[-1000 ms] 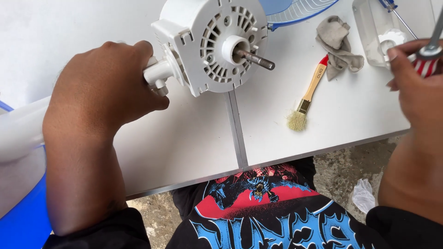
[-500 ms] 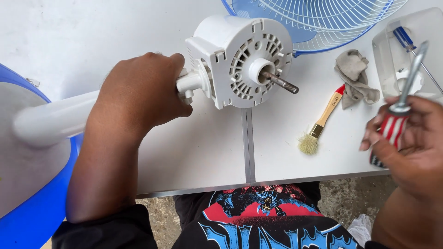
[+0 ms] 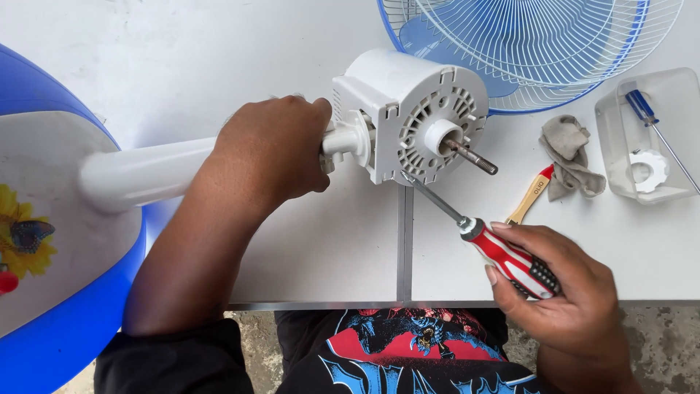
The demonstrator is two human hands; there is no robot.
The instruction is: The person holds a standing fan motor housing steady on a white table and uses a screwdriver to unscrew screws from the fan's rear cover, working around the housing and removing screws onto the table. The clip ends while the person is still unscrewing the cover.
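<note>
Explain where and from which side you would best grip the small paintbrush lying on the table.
Probably by its wooden handle, from above on the far side. The paintbrush lies flat beside the grey rag; its near end is hidden behind the right hand holding the red screwdriver, so only the upper handle with its red tip is free.

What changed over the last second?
The right hand brought the red-handled screwdriver down from beside the clear tray and set its tip against the lower face of the fan motor housing. The left hand kept gripping the fan's neck; brush and rag stayed put.
</note>
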